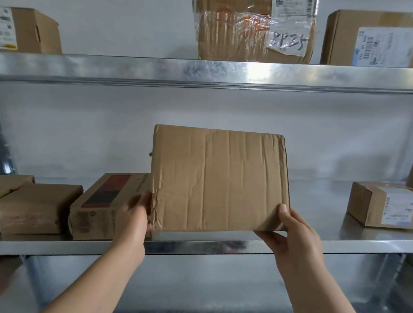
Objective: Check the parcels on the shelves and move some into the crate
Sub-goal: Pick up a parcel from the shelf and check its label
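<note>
I hold a flat, creased brown cardboard parcel (pixel 216 180) upright in front of the middle shelf (pixel 345 239), its plain face towards me. My left hand (pixel 135 215) grips its torn lower left corner. At the lower right corner my right hand (pixel 294 233) holds it, thumb on the front face and fingers behind. No label shows on the side I see. No crate is in view.
Three brown parcels lie on the middle shelf's left, the nearest a box with a red panel (pixel 103 203). A small labelled box (pixel 385 205) sits at the right. On the upper shelf (pixel 209 77) stand a taped box (pixel 254 20) and others.
</note>
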A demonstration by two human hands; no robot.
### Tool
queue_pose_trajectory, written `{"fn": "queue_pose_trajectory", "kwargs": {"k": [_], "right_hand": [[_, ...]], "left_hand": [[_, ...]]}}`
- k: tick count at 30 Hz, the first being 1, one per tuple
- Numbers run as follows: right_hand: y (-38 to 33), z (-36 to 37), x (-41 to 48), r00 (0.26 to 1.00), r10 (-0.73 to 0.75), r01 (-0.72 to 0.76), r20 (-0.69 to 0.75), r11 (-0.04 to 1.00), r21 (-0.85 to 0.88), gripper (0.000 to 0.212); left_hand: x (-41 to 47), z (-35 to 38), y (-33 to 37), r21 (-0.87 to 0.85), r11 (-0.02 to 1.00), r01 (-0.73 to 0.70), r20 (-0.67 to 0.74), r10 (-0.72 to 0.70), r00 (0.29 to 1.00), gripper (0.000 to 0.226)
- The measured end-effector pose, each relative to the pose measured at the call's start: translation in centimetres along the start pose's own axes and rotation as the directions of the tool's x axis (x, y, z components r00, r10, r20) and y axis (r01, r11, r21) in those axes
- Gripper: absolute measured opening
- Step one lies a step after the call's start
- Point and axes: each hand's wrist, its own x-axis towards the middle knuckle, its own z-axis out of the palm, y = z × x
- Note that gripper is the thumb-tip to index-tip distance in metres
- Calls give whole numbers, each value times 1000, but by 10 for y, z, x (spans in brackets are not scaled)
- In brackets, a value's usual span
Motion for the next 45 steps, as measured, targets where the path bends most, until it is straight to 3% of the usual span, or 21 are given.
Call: {"fn": "queue_pose_trajectory", "kwargs": {"k": [13,20,23,24,29,33,37,42,45], "right_hand": [[-4,-1,-5,988,130,-131,78,991,9,31],[-3,-1,-5,975,215,-217,59,976,22,30],[-3,0,-6,981,189,-190,30,982,15,29],[-3,0,-5,984,178,-178,18,984,8,30],[0,5,-9,988,144,-142,48,989,-48,32],[-1,12,-12,993,98,-88,61,985,-146,26],[3,23,-18,992,15,18,124,966,-257,61],[6,31,-27,956,37,49,290,958,-282,64],[5,34,-34,928,83,33,364,953,-302,81]], "left_hand": [[26,-18,10,-164,969,187,264,-140,954,38],[28,-23,9,-212,958,191,402,-93,911,24],[31,-33,6,-318,911,263,522,-63,851,64],[32,-34,5,-337,900,275,543,-53,838,66],[24,-19,6,-362,904,228,487,-26,873,75],[12,-7,10,-363,916,173,437,3,900,63],[-11,8,20,-330,941,80,360,47,932,54],[-28,21,29,-309,951,-16,267,103,958,34],[-28,24,27,-293,953,-82,209,147,967,32]]}}
